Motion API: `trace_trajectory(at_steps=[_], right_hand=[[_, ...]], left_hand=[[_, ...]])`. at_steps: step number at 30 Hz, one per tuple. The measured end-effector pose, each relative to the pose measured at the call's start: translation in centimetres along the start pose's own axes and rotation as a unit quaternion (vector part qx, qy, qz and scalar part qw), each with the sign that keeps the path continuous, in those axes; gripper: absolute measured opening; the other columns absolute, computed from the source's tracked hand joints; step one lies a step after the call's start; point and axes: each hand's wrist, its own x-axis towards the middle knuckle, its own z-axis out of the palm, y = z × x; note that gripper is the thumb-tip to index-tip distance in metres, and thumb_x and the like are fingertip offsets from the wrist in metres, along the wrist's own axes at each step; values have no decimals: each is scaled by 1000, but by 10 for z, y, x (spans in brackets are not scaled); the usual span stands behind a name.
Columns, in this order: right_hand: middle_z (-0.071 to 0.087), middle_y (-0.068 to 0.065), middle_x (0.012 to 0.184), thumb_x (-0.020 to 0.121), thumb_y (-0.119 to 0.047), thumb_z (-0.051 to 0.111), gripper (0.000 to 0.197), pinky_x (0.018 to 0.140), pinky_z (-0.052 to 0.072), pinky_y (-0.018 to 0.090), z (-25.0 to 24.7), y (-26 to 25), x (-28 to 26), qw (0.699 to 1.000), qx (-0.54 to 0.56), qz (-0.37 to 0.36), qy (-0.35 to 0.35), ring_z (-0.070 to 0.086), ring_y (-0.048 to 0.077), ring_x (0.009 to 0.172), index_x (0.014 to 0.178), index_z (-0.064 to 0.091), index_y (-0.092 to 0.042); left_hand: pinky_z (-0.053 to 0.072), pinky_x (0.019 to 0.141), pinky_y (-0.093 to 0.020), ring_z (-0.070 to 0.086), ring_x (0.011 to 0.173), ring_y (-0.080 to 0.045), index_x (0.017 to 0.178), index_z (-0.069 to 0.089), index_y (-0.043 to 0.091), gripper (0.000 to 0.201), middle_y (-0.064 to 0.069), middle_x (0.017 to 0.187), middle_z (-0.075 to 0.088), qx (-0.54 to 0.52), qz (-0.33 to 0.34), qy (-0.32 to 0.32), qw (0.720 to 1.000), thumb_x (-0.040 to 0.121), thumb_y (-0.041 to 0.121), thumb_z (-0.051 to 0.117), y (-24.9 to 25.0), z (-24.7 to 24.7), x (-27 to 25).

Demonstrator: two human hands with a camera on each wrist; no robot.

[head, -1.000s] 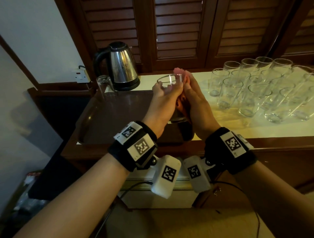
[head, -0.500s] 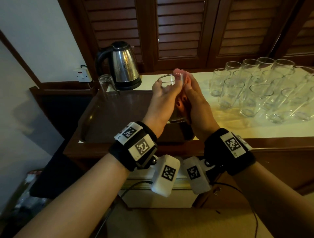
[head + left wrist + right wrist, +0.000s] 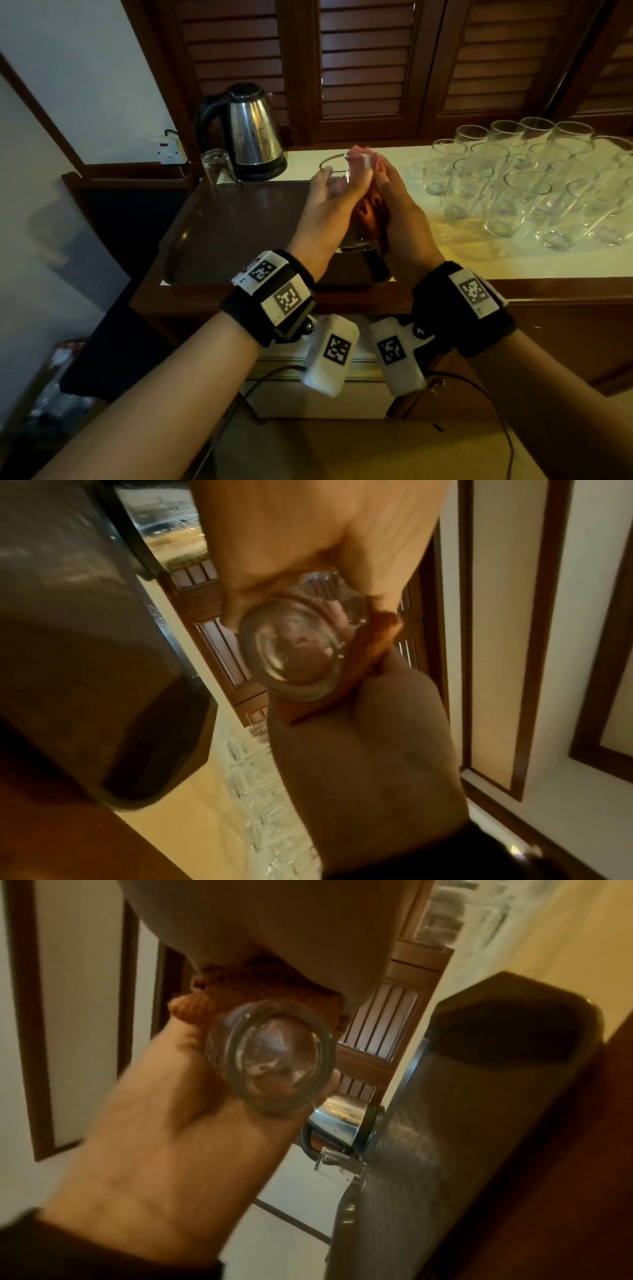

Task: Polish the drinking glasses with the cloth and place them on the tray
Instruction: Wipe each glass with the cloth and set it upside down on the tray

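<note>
Gripping: left hand (image 3: 327,209) wraps glass (image 3: 342,178); right hand (image 3: 399,209) presses cloth (image 3: 368,212) against it
Wrist views: glass base visible; head view hides it

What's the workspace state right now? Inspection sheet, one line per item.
Surface: cream countertop, wooden front edge.
Job's things: glass in hand, upright over the dark tray; orange cloth against its side; one glass on tray at far left corner; unpolished glasses clustered right.
Clutter: steel kettle.
Hands: left hand grips glass; right hand presses cloth.
Cables: black cable below counter.
Surroundings: louvred wooden doors, wall socket.
</note>
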Motion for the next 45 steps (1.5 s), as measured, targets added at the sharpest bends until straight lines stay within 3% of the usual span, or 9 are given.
trace_trajectory(at_steps=[3,12,17,22,27,33,36,42,45], right_hand=[[68,11,128,107,-38,37,40,103,50,49,-5,0,-5,995,81,55,15,65,28,120,139,56,-22],[60,11,138,110,-26,29,40,104,51,41,-3,1,-6,1000,8,-2,9,61,22,126,146,44,-24],[68,14,127,106,-39,40,43,101,51,47,-5,-4,-10,989,135,58,26,66,28,119,138,57,-17],[66,8,133,108,-37,36,44,103,51,48,-12,-13,-8,996,91,24,9,64,25,122,147,47,-22],[61,2,135,110,-28,29,42,102,53,45,-3,-10,-3,999,-30,-45,-3,62,19,124,149,41,-22],[67,10,130,107,-36,36,43,96,54,43,-12,-7,-5,995,84,44,-11,66,25,119,145,50,-21],[66,12,131,109,-33,33,42,94,55,41,-15,-4,-5,998,54,22,-6,65,27,120,147,46,-20],[54,10,144,110,-30,31,42,105,51,40,-6,0,0,999,-31,-21,-7,57,22,130,149,42,-22],[65,10,133,108,-33,34,42,104,51,45,-10,-2,-4,999,39,23,-6,63,25,123,145,49,-21]], left_hand=[[51,100,-46,65,117,-25,134,53,19,62,-9,124,68,-35,-11,-33,999,87,57,63,-2,-7,-1],[52,97,-42,62,116,-21,150,30,17,71,-6,128,61,13,-9,1,1000,93,41,65,-3,7,-1],[55,93,-39,69,105,-23,124,60,17,42,-10,115,71,-26,-7,-43,999,97,48,54,4,3,-3],[44,108,-53,61,122,-28,146,42,16,80,-11,135,61,-6,-4,-49,999,84,63,62,10,-1,-3],[46,107,-51,55,127,-24,156,17,21,80,-7,141,55,-23,14,-19,999,94,43,63,9,8,-3],[47,105,-52,64,117,-26,134,53,15,65,-10,125,67,-34,-3,-39,999,84,56,66,5,-1,-7],[48,104,-54,62,120,-28,146,39,14,89,-10,132,63,-21,-9,-15,1000,77,59,72,2,-3,-4],[49,104,-48,61,120,-20,154,24,17,77,-5,131,62,-11,11,13,1000,94,43,64,2,9,-4],[51,100,-45,64,116,-24,140,48,14,70,-9,125,66,-28,8,-5,1000,88,57,64,-2,5,-2]])
